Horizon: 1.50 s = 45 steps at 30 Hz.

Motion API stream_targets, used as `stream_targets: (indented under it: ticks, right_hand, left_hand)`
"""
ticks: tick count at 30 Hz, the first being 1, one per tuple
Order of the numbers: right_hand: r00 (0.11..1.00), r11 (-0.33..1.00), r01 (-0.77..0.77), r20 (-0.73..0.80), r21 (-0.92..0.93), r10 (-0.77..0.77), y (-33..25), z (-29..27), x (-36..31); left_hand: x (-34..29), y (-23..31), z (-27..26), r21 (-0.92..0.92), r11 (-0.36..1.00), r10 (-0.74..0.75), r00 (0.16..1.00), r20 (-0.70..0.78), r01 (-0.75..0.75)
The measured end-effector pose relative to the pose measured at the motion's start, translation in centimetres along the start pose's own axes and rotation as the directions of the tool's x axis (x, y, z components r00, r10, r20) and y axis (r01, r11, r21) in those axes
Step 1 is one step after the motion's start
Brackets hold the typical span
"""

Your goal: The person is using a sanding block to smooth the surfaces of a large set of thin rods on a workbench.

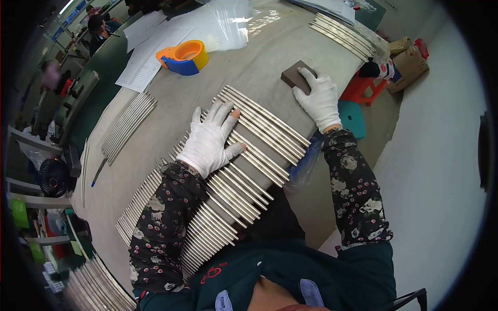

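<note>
Both hands wear white gloves with some bare fingertips showing. My left hand [210, 139] lies spread over a row of slim, shiny metal rods [270, 124], its fingertips pressing on them. The rods lie side by side at a slant, with small gaps between some groups, and their near ends reach past the table edge. Part of the row is hidden under my left hand and forearm. To the right, beyond the rods, my right hand [320, 98] grips the right end of a brown rectangular block [296, 76], thumb and forefinger on it.
An orange, blue and yellow tape dispenser [188, 56] stands farther back, near printed papers [140, 67] and clear plastic [225, 23]. More rods lie at left [128, 127] and far right [342, 37], beside a pen [98, 172]. Stools [351, 118] and cartons [408, 67] stand right.
</note>
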State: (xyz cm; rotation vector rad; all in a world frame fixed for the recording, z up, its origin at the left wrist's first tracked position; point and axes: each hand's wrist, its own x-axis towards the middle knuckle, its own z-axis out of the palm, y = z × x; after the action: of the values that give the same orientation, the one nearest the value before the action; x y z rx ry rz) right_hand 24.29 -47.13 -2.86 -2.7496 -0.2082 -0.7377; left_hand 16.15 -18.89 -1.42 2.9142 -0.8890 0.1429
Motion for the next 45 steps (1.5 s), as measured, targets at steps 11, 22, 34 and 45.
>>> stream_targets:
  ticks: [11, 22, 34, 45]
  right_hand:
    - [1.000, 1.000, 0.002, -0.002, -0.010, -0.002, -0.1, 0.1, -0.1]
    - [1.000, 1.000, 0.001, -0.002, 0.000, -0.001, -0.2, -0.2, 0.0]
    - [1.000, 1.000, 0.000, -0.006, 0.000, 0.000, -0.5, 0.0, -0.1]
    - [1.000, 1.000, 0.003, -0.030, -0.025, -0.004, -0.2, -0.2, -0.1]
  left_hand:
    - [1.6, 0.5, 0.0, -0.011, 1.000, -0.019, 1.000, 0.002, 0.019]
    - [1.9, 0.7, -0.2, -0.003, 1.000, -0.028, 1.000, 0.000, 0.028]
    - [3.7, 3.2, -0.7, -0.033, 0.995, 0.098, 0.995, -0.030, -0.099]
    - [3.4, 3.3, -0.1, -0.043, 0.990, 0.133, 0.991, 0.001, -0.132]
